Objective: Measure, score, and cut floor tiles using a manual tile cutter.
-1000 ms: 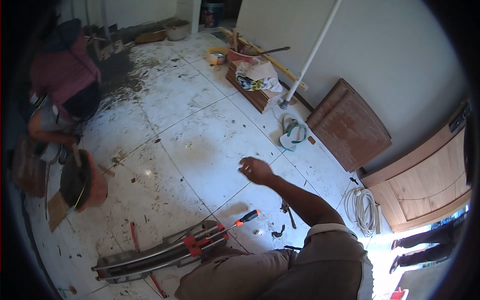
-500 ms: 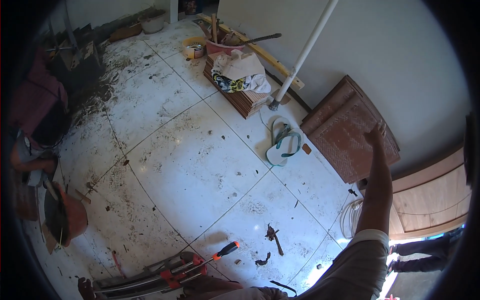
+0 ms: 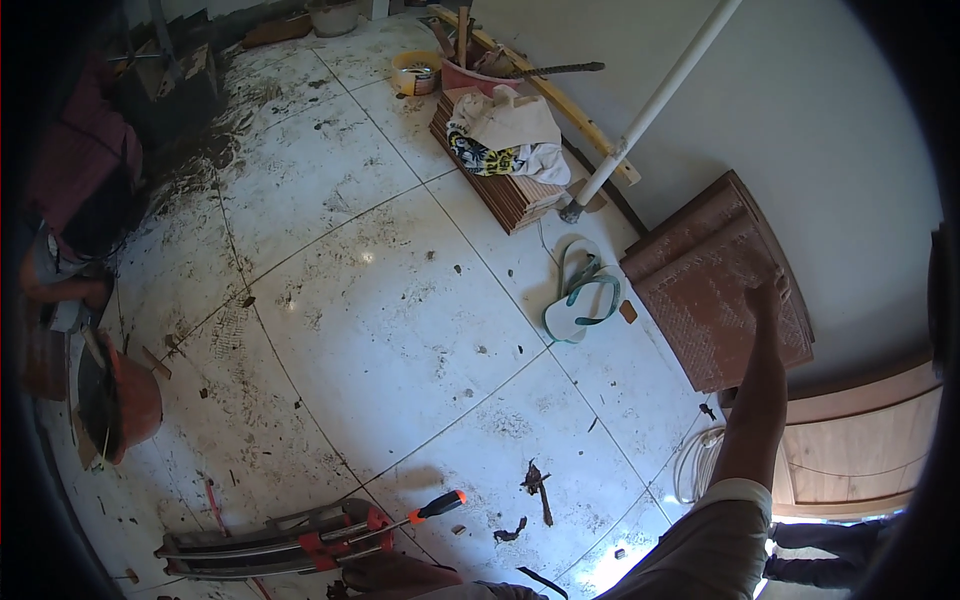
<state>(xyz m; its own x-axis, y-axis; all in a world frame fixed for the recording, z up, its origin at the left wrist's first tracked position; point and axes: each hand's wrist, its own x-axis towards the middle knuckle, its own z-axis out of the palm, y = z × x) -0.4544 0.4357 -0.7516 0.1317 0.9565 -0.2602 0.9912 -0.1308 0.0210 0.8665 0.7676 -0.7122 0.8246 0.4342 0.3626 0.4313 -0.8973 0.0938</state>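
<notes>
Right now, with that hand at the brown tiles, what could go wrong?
The leaning tiles overlap against the wall, so one could slide or tip if the right hand shifts another; its grip is unclear.

The slanting white pole has its foot on the floor nearby, so a bump might make it slip.

The flip-flops and dirt scraps lie on the floor and could trip someone.

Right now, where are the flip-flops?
Head view, right of centre: the flip-flops lie on the floor, just below the white pole's foot, left of the brown panels leaning on the wall.
</notes>
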